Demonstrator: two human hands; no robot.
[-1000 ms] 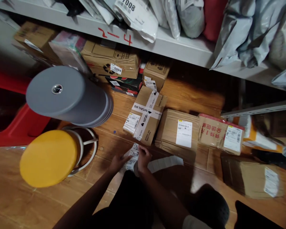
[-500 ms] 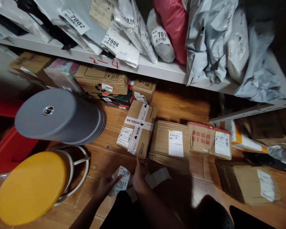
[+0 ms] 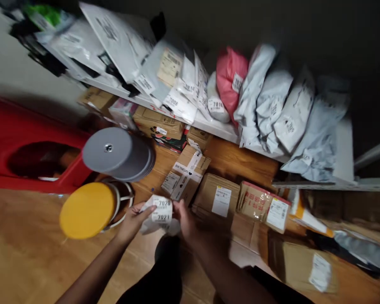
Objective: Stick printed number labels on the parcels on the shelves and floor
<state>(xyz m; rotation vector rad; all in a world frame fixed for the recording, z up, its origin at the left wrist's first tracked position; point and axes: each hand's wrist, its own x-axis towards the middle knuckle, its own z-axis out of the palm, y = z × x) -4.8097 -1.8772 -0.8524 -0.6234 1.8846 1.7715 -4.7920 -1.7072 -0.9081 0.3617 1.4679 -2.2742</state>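
My left hand pinches a strip of white printed labels that reads 7020 and 7021. At the strip's right edge is my right hand, its thumb and fingers closed on the labels too. Just beyond my hands, a cardboard box with "Natural Wig" tape rests tilted against other boxes. To its right lies a brown carton with a white shipping label, and beside that a carton with red print.
Above the boxes runs a white shelf packed with numbered mailing bags and a pink bag. On the left stand a grey cylindrical bin, a yellow-topped stool and a red plastic object. Another labelled carton lies at lower right.
The view has swung, showing more of the shelf. My right hand has left the Natural Wig box and come to the label strip, which is now raised higher between both hands.
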